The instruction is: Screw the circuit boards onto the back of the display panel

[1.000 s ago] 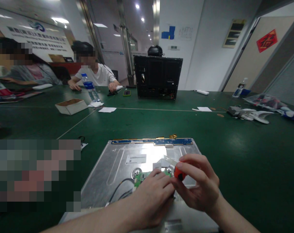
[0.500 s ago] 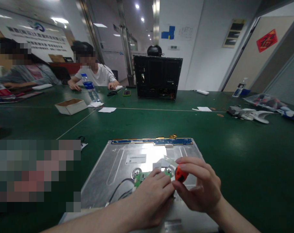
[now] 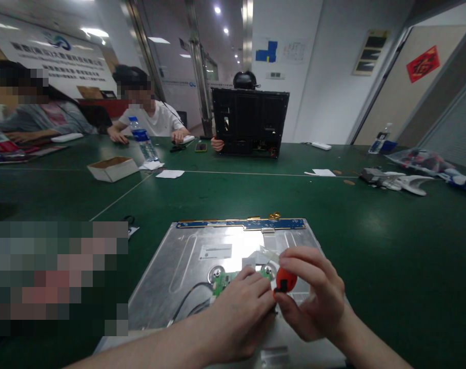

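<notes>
Orange tool (image 3: 287, 278) (right hand (image 3: 318, 293)), board (image 3: 220, 283)—left hand (image 3: 248, 301) over

ceiling lamps (image 3: 95, 32): overhead src, blown out
metal panel (image 3: 156, 292): hard glare, upper ctr
green table (image 3: 402, 277): dim, faint sheen on R
wall sign (image 3: 59, 57): small txt soft
frame edges: wide-angle stretch
lower L: pixelated

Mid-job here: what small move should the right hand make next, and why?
Probably a slight, gentle turn of the red handle: the right hand has it pinched, and the left hand lies over the green board, seemingly steadying it. The handle's far end is hidden, so I'd go carefully.
</notes>
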`<move>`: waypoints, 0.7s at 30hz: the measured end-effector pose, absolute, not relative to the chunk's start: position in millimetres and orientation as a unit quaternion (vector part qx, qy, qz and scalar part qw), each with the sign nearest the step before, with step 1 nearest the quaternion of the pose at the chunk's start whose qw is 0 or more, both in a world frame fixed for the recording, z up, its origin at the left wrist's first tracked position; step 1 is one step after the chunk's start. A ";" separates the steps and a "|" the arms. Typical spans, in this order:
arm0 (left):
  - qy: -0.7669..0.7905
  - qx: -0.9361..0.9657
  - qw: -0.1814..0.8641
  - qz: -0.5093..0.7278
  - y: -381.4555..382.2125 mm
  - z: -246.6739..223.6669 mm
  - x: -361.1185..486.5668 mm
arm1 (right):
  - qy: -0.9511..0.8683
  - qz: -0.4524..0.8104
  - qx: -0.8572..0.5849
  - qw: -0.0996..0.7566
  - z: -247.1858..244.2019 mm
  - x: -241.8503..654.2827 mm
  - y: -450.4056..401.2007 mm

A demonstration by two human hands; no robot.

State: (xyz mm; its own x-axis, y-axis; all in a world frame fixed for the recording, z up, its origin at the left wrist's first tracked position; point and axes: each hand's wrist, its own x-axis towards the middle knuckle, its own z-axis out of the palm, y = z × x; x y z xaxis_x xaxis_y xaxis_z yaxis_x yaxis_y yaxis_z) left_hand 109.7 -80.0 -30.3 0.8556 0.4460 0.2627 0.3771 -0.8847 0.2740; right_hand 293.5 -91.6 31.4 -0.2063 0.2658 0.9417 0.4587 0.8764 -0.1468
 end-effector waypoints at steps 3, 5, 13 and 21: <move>0.215 0.959 0.102 0.155 -79.9 -32.8 110.1 | -0.767 -0.095 -0.247 0.584 30.0 292.7 -90.8; 0.209 0.961 0.099 0.151 -79.8 -34.8 109.8 | -0.768 -0.101 -0.254 0.579 30.1 292.0 -90.7; 0.206 0.956 0.115 0.172 -79.6 -33.1 108.0 | -0.775 -0.088 -0.230 0.582 36.4 290.6 -91.7; 0.234 0.951 0.099 0.176 -83.9 -28.1 111.8 | -0.781 -0.075 -0.225 0.578 30.8 292.7 -90.5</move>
State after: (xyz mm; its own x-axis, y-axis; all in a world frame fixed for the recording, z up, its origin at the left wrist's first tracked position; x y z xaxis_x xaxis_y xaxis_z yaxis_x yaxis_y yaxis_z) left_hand 111.8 -83.9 -28.1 0.8286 0.4793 0.2894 0.4093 -0.8713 0.2708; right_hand 292.7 -90.5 30.8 -0.2312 0.2646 0.9362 0.4373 0.8879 -0.1429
